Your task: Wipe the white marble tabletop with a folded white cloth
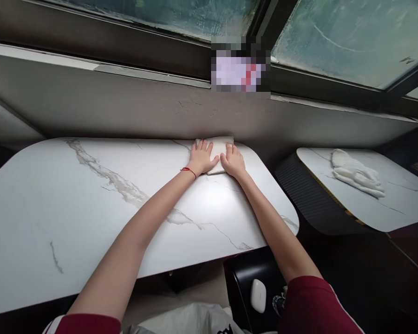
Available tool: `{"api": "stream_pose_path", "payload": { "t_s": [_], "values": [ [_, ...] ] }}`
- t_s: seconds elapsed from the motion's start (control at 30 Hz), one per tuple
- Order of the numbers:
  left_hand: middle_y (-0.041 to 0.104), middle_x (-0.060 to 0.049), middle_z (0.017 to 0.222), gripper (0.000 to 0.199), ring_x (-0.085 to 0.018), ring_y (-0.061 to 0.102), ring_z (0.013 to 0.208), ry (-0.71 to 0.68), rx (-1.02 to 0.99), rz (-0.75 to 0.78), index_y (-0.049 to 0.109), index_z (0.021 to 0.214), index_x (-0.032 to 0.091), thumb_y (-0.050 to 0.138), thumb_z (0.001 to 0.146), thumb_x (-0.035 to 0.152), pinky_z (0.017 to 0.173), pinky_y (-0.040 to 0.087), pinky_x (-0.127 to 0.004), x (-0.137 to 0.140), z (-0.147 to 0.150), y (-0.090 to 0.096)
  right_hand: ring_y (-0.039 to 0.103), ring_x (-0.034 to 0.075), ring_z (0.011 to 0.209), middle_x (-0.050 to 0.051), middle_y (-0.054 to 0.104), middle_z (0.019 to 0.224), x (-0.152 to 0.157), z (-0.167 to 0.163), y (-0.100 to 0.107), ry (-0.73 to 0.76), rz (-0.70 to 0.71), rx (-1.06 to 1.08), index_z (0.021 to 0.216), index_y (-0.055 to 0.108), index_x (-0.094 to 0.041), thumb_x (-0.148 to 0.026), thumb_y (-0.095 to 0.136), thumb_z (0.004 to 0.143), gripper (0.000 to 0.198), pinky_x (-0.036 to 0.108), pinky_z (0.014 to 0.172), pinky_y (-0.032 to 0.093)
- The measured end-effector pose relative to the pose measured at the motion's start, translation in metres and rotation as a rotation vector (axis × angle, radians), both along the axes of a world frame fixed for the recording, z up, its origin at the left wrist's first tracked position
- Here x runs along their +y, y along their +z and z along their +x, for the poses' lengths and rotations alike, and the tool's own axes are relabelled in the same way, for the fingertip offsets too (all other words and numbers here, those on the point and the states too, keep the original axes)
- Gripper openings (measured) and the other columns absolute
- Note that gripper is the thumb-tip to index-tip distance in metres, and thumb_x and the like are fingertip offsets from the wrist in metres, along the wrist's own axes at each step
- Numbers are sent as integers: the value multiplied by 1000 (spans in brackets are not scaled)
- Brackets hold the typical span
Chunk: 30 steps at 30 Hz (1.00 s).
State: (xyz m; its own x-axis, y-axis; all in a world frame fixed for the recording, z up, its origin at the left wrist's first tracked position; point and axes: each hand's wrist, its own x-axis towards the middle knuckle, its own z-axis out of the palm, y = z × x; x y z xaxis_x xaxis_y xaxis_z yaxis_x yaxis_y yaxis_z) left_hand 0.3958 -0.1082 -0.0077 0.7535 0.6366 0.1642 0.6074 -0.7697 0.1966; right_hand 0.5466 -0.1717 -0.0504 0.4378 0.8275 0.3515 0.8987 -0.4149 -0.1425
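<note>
A folded white cloth point(218, 150) lies on the white marble-patterned table point(101, 222), by its far edge along the wall. My left hand point(202, 157), with a red string at the wrist, rests on the cloth's left part, fingers spread. On the cloth's right side lies my right hand point(234, 160), its palm down and its fingers forward, with the thumb pointing toward my left thumb. Both hands press from above rather than wrapping round the cloth. The cloth's underside and the parts beneath my palms are hidden.
To the right stands a second marble-patterned table point(397, 199) with a crumpled white cloth point(357, 171) on it. A grey wall point(142, 109) and windows point(341, 41) run along the back. Below the near edge, a white rounded case point(258, 295) sits on a black surface.
</note>
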Motion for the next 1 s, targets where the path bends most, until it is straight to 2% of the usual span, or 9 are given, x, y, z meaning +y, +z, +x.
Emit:
{"api": "stream_pose_path", "payload": {
  "t_s": [0.2, 0.47, 0.63, 0.77, 0.9, 1.0],
  "values": [
    [29, -19, 164, 68, -30, 25, 153, 70, 51, 37, 32, 157, 9, 32, 100, 47, 124, 19, -47, 22, -58, 8, 45, 39, 134, 29, 47, 147, 30, -62, 6, 44, 26, 10, 147, 41, 1, -32, 34, 96, 61, 52, 111, 35],
    [28, -16, 165, 66, -28, 25, 153, 108, 105, 48, 29, 158, 14, 32, 101, 47, 123, 19, -45, 58, -142, 11, 45, 42, 129, 31, 46, 143, 67, -146, 9, 104, 38, 15, 147, 39, 3, -32, 33, 97, 62, 56, 108, 34],
    [30, -17, 164, 65, -28, 26, 152, 177, 114, 62, 30, 157, 11, 32, 101, 44, 122, 22, -43, 59, -187, 12, 47, 43, 125, 32, 48, 141, 81, -188, 10, 187, 82, 32, 145, 41, 3, -32, 34, 96, 61, 57, 106, 35],
    [35, -20, 160, 64, -30, 31, 150, 245, 155, 109, 35, 154, 8, 33, 100, 44, 118, 30, -42, 57, -226, 15, 45, 40, 129, 29, 46, 145, 90, -223, 13, 281, 21, 2, 148, 39, 2, -32, 33, 99, 60, 52, 109, 33],
    [45, -22, 152, 61, -32, 41, 142, 355, 208, 136, 42, 148, 7, 34, 98, 41, 114, 33, -44, 58, -262, 20, 44, 39, 129, 28, 45, 147, 104, -264, 16, 353, 17, 1, 148, 39, 1, -34, 35, 99, 60, 50, 109, 33],
    [52, -25, 143, 59, -34, 46, 136, 458, 233, 149, 46, 140, 0, 35, 97, 39, 112, 34, -44, 60, -282, 23, 45, 40, 127, 28, 46, 146, 117, -294, 15, 411, 46, 27, 148, 40, 2, -35, 38, 99, 61, 51, 108, 34]
  ]
}}
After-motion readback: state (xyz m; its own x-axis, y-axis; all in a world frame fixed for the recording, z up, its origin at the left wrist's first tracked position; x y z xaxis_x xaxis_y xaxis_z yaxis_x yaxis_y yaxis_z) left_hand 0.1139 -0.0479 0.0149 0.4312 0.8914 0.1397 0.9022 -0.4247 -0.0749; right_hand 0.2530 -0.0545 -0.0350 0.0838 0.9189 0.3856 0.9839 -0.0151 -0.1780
